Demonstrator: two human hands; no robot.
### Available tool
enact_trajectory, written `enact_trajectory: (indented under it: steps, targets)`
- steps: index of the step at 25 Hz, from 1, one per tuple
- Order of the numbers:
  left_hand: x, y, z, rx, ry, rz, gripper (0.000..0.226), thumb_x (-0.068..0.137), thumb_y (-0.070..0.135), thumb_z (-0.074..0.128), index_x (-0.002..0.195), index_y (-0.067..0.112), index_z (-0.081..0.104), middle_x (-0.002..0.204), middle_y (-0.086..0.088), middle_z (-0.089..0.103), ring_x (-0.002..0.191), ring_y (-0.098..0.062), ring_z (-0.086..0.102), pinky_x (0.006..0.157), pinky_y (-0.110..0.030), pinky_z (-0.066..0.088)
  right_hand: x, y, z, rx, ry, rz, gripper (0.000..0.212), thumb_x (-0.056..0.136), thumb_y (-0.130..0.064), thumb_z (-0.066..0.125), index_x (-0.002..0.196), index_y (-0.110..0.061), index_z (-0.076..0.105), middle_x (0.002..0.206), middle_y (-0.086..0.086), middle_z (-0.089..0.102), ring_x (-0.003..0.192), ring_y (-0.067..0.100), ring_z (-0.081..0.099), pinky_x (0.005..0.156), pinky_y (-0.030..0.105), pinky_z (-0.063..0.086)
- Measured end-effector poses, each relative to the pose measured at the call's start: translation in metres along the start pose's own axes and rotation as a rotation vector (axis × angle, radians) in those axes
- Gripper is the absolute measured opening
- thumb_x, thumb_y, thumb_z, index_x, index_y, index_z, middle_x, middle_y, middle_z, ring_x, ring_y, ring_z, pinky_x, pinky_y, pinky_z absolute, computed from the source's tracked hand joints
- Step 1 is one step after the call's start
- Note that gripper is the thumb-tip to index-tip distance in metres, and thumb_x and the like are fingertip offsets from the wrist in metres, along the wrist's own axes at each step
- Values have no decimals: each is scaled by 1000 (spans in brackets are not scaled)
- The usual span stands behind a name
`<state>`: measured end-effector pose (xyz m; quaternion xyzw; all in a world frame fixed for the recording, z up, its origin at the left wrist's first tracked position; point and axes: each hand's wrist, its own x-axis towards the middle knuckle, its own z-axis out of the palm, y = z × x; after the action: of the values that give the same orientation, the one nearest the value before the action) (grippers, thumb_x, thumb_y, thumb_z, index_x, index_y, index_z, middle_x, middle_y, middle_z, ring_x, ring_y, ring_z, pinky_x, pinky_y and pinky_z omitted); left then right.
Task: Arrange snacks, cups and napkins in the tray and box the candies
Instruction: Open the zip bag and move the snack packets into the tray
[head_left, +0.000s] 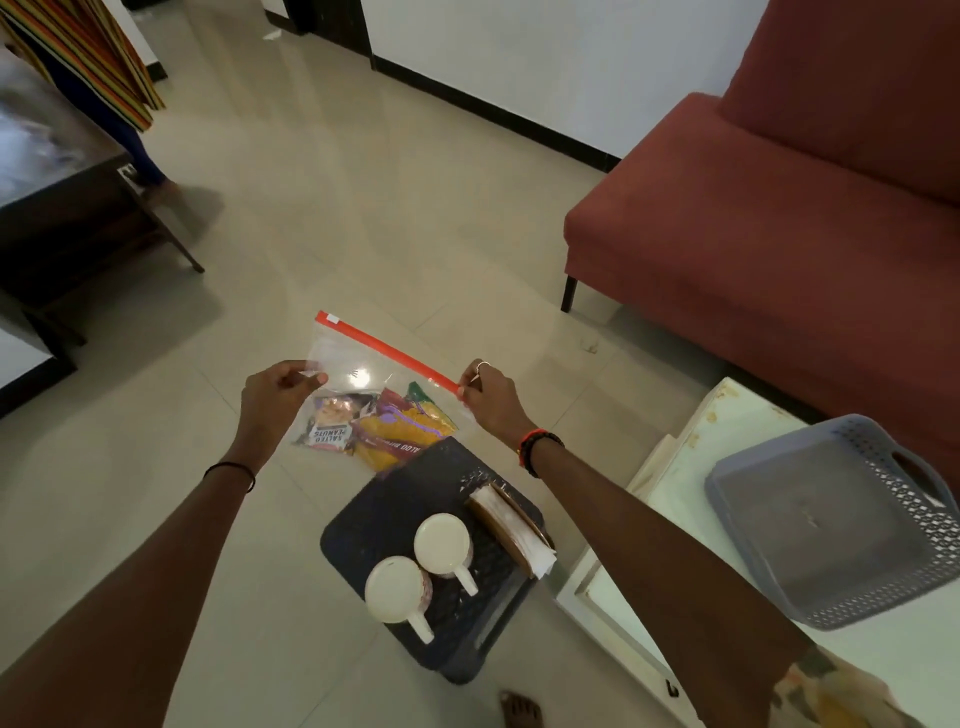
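I hold a clear zip bag (358, 371) with a red seal strip up in the air above the floor. My left hand (278, 397) pinches its left side and my right hand (485, 397) pinches the right end of the red strip. Snack packets (382, 428), a salted peanuts pack and a yellow-purple pack, hang in the bag's bottom. Below stands a dark stool (395, 499) carrying two white cups (421, 558) and a brown napkin holder (511, 525) with white napkins. A grey perforated tray (841, 519) sits on the white table at the right.
A white low table (670, 499) stands at the right, with a red sofa (779, 208) behind it. A dark wooden table (62, 208) is at the left, and a person in striped cloth stands beyond it. My bare foot (522, 709) shows near the stool.
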<state>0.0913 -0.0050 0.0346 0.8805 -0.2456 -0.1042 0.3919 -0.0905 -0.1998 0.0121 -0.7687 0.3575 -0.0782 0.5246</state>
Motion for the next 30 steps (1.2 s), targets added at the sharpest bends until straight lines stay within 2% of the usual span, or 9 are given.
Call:
enact_trajectory:
  steps: [3,6,8,10,12,14,19,24,30]
  targets:
    - [-5,36,-16,-64,58,49,32,85,14,65,111,-3,63,100,-22,70,86,-30,64,61,-3,47,-18,-30,-26,22,81,-47,11,92,2,47,94,-1,57,87,17,63,76,21,54,66,29,47]
    - [-14,80,-26,-139,86,90,32,84,12,66,112,-3,63,103,-23,69,92,-36,65,79,-34,55,-45,-56,-59,40,187,-74,18,93,0,46,105,-2,60,93,17,67,78,19,57,64,20,46]
    - [-23,107,-27,-187,82,108,32,83,13,67,111,-2,64,104,-21,70,92,-35,65,85,-43,54,-66,-67,-82,27,275,-101,20,93,-1,48,103,-1,65,100,16,69,88,22,61,74,19,44]
    - [-37,134,-20,-247,56,125,32,82,15,69,110,0,65,100,-18,70,86,-28,64,80,-32,55,-94,-71,-106,20,370,-108,20,92,-1,49,100,0,67,103,16,69,95,24,62,79,21,43]
    - [-53,155,-7,-300,39,139,31,81,15,70,109,1,65,93,-15,69,79,-21,60,67,-8,50,-120,-69,-128,17,440,-105,20,93,-1,48,98,-1,67,103,15,69,97,23,61,81,22,42]
    - [-74,177,10,-352,-2,160,30,81,15,70,107,1,65,91,-12,67,77,-19,59,60,1,46,-149,-61,-153,-5,524,-102,19,93,-3,48,96,-2,66,102,13,69,95,22,60,78,20,39]
    - [-134,226,60,-425,-133,191,27,83,14,68,106,2,64,87,-7,65,73,-13,58,60,1,46,-219,-33,-214,-42,670,-59,16,93,-6,49,94,-1,64,100,15,66,94,27,58,81,35,47]
    - [-193,282,120,-385,-306,196,25,84,17,67,102,1,63,88,-11,65,77,-19,57,62,-11,47,-290,3,-281,-102,818,-26,17,92,-2,48,94,-2,65,102,14,65,98,26,58,85,37,47]
    - [-270,351,186,-469,-478,215,28,85,26,66,103,4,63,90,-8,67,77,-15,60,56,0,44,-368,51,-368,-198,897,20,21,93,-1,45,95,-1,67,100,13,66,96,25,59,85,37,50]
